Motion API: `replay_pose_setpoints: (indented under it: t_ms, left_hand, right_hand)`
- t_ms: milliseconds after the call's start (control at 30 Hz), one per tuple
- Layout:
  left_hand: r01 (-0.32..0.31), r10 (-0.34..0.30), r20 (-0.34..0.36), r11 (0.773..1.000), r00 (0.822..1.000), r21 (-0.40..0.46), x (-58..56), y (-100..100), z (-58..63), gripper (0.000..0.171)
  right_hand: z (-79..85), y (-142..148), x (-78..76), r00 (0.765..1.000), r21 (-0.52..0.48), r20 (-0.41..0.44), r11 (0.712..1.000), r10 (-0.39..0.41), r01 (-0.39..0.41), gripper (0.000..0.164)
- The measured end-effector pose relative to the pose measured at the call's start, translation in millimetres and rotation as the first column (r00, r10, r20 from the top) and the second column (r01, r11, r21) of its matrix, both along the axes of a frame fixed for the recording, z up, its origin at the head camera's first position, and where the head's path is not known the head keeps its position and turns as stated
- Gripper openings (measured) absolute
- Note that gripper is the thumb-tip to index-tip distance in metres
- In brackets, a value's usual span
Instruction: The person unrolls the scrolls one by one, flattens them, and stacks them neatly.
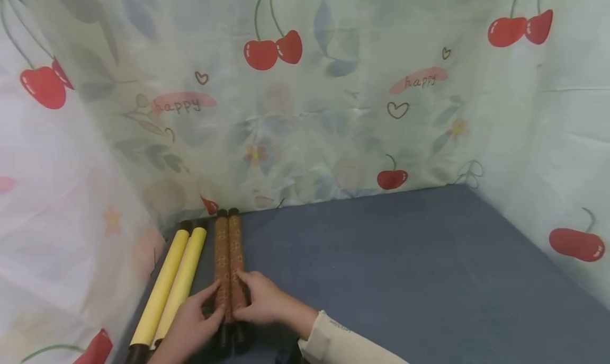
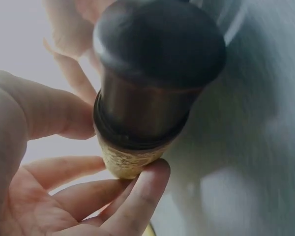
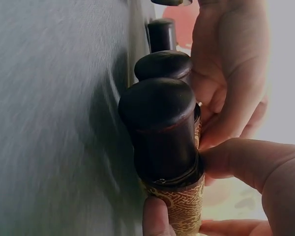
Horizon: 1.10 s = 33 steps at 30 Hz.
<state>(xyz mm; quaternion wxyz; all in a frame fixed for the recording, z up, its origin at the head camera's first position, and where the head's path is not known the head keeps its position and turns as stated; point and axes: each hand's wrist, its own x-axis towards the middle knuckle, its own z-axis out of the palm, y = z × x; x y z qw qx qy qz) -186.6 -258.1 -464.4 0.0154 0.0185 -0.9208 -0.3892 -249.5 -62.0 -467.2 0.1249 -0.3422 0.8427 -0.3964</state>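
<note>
Two brown patterned scrolls lie side by side on the dark table, a left brown scroll (image 1: 221, 252) and a right brown scroll (image 1: 235, 242), each with black end knobs. My left hand (image 1: 193, 321) grips the left one near its front end, thumb on one side and fingers on the other. The right one is held likewise by my right hand (image 1: 264, 300). In the left wrist view a black knob (image 2: 160, 44) stands above the curled fingers. The right wrist view shows the nearer black knob (image 3: 160, 108) overlapping the one behind it, with patterned wrapping between thumb and fingers.
To the left lie two yellow scrolls, the outer yellow scroll (image 1: 162, 284) and the inner yellow scroll (image 1: 188, 271), with black ends. A cherry-printed curtain (image 1: 305, 131) encloses the dark table (image 1: 381, 268) at the back and both sides.
</note>
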Motion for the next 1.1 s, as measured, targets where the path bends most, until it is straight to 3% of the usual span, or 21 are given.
replay_pose_setpoints:
  t_ms: [300, 600, 1100]
  left_hand:
    - [0.034, -0.032, -0.067, 0.999, 0.997, 0.038, -14.7, 47.8, -0.7, 0.059]
    - [0.136, -0.125, -0.121, 0.987, 0.985, 0.086, -23.5, 97.0, -1.9, 0.057]
    - [0.276, -0.253, -0.225, 0.958, 0.941, 0.076, -30.3, 161.5, -5.5, 0.058]
  right_hand:
    - [3.1, 45.4, -10.7, 0.998, -0.023, 0.030, 0.998, -0.050, 0.051, 0.088]
    - [8.5, 100.6, -4.0, 0.995, -0.050, 0.026, 0.994, -0.096, 0.097, 0.089]
    - [9.4, 171.5, 7.3, 0.986, -0.052, 0.009, 0.985, -0.165, 0.165, 0.087]
